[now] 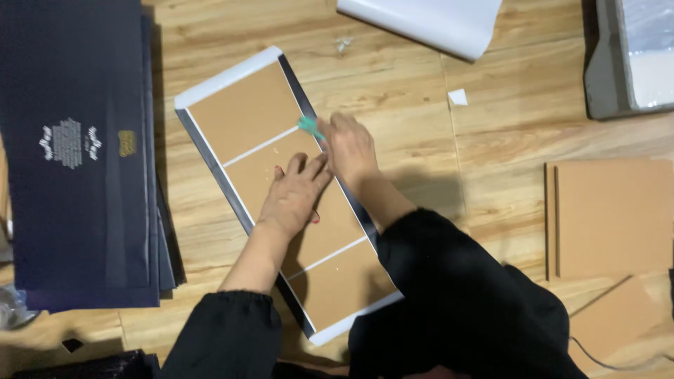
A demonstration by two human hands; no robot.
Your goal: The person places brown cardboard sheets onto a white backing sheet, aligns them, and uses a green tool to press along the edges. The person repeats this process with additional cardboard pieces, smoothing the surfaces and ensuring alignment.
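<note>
Centre of the frame, and the left hand [291,196] is lying flat, fingers spread wide, pressing down on the middle brown cardboard panel of a long book-cover blank [242,116] that is running diagonally from upper left to lower right across the wooden floor [421,161]. The right hand [347,147] is sitting just above it, fingers curled tight around a small teal scraper [307,125], whose tip is resting at the blank's dark right edge. The blank is showing three brown panels with pale gaps between them, a white strip at each short end and dark borders down the long sides. Both black sleeves [456,295] are filling the lower middle of the frame. Far left, a stack of dark navy sheets [77,154] is lying well apart from the hands. At the top, a white curled sheet [428,21]; on the right, loose brown cardboard boards [611,217]; in the upper right corner, a grey tray [604,77].
</note>
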